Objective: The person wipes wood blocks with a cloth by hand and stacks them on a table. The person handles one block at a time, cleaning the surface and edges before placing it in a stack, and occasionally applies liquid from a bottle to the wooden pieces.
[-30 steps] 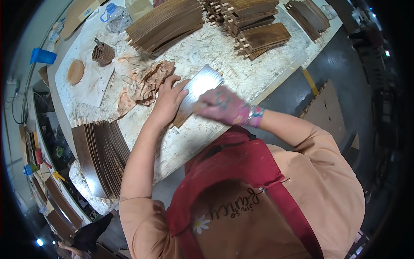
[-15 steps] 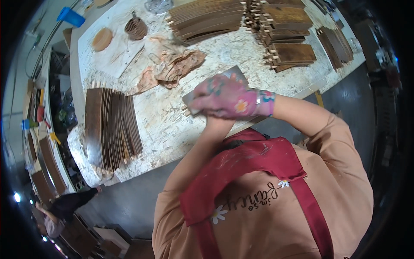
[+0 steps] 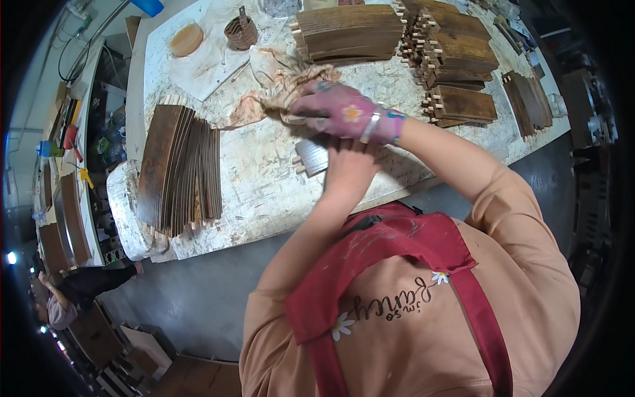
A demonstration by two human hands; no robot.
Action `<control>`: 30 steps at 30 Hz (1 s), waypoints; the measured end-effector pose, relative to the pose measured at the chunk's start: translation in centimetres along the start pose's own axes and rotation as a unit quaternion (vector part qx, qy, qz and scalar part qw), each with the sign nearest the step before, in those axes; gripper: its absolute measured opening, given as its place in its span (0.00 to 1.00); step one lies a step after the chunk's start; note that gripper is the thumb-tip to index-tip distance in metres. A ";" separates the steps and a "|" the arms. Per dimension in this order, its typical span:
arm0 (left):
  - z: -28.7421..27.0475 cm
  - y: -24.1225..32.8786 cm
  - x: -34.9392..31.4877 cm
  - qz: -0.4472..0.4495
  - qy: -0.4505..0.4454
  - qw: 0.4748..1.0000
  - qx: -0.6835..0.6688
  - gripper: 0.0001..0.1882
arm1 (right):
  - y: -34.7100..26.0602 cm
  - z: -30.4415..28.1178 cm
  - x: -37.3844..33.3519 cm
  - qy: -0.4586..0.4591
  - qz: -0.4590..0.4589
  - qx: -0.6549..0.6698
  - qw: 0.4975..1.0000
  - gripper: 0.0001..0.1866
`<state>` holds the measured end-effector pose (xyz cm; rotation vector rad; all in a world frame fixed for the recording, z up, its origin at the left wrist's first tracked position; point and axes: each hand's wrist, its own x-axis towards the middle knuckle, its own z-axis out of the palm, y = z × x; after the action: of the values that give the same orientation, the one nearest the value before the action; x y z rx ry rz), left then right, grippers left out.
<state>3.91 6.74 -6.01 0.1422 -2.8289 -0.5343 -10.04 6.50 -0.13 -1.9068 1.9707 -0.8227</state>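
My right hand [image 3: 344, 112], in a purple flowered glove, reaches over a stained, crumpled rag [image 3: 281, 89]. Its fingers close on the rag's near side, slightly blurred. Bare, my left hand [image 3: 354, 165] presses on a small flat wooden board [image 3: 312, 157] with a shiny top and short dowel pegs at its left end. The fingertips of that hand are partly hidden beneath my right wrist, which crosses above. The board lies near the front edge of the paint-spattered white table [image 3: 258, 192].
Dark slats with pegs [image 3: 178, 172] stand in a row on the left. More boards lie in a stack [image 3: 350, 33] at the back and in piles [image 3: 463, 59] to the right. A brown pot [image 3: 241, 33] and a round tan disc [image 3: 186, 40] sit behind the rag.
My gloved hand has moved off the board, forward to the rag. More of my left hand and the board shows. The whole view has shifted a little.
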 end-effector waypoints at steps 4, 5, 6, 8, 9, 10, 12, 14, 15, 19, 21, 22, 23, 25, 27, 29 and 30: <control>-3.8 -2.2 0.0 -0.067 -0.055 0.996 0.014 0.39 | 0.2 -5.1 -6.0 0.079 0.104 0.129 0.983 0.21; -4.6 -3.2 0.4 -0.047 -0.053 0.997 -0.016 0.39 | -0.2 -6.2 -7.5 0.100 0.146 0.151 0.973 0.22; -5.6 -3.4 0.8 -0.023 -0.051 0.998 -0.018 0.38 | -0.3 -6.8 -9.0 0.133 0.196 0.182 0.954 0.23; -8.2 -2.9 1.5 -0.016 -0.043 0.999 -0.013 0.34 | -0.1 -7.7 -12.5 0.218 0.215 0.265 0.914 0.21; -9.3 -2.9 1.8 -0.002 -0.028 1.000 -0.014 0.32 | -0.6 -8.0 -14.0 0.245 0.264 0.319 0.876 0.21; -10.1 -3.0 2.1 -0.025 -0.079 0.992 -0.090 0.29 | -0.9 -8.0 -15.4 0.271 0.296 0.325 0.856 0.23; -11.5 -3.0 2.8 -0.079 -0.183 0.953 -0.230 0.23 | -0.8 -6.9 -17.4 0.304 0.337 0.342 0.823 0.25; -11.0 -3.8 3.6 -0.123 -0.235 0.937 -0.229 0.22 | -1.2 -5.4 -18.3 0.298 0.369 0.380 0.794 0.25; -9.7 -4.7 3.8 -0.124 -0.252 0.945 -0.170 0.22 | -0.5 -4.2 -18.8 0.309 0.359 0.363 0.803 0.25; -7.2 -4.3 2.7 -0.028 -0.175 0.984 -0.009 0.32 | -0.4 -2.5 -17.2 0.296 0.371 0.308 0.825 0.23; -6.2 -3.3 1.8 -0.016 -0.158 0.987 -0.026 0.39 | -0.9 -2.5 -15.2 0.277 0.379 0.254 0.845 0.25; -5.2 -3.5 0.9 -0.025 -0.157 0.987 -0.036 0.45 | -1.4 -2.9 -13.9 0.239 0.380 0.197 0.871 0.27; -4.8 -3.5 0.8 -0.017 -0.147 0.989 -0.030 0.45 | -1.4 -2.5 -13.3 0.243 0.391 0.194 0.866 0.27; -4.3 -3.6 0.5 -0.006 -0.124 0.992 -0.018 0.44 | 0.5 -1.1 -12.2 0.249 0.273 0.080 0.926 0.24; -3.7 -3.8 0.4 -0.002 -0.120 0.993 -0.017 0.43 | 0.2 -0.5 -11.8 0.239 0.315 0.070 0.916 0.20; -3.6 -3.9 0.6 -0.002 -0.120 0.993 -0.018 0.43 | 1.3 0.8 -11.9 0.234 0.284 0.016 0.930 0.19; -3.6 -3.9 0.6 -0.002 -0.124 0.992 -0.022 0.43 | 1.0 1.4 -12.7 0.254 0.280 -0.005 0.926 0.18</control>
<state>4.45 1.80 -4.04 0.0785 -3.0541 -0.6559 -8.86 18.64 -4.20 -1.0722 2.6245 -1.1972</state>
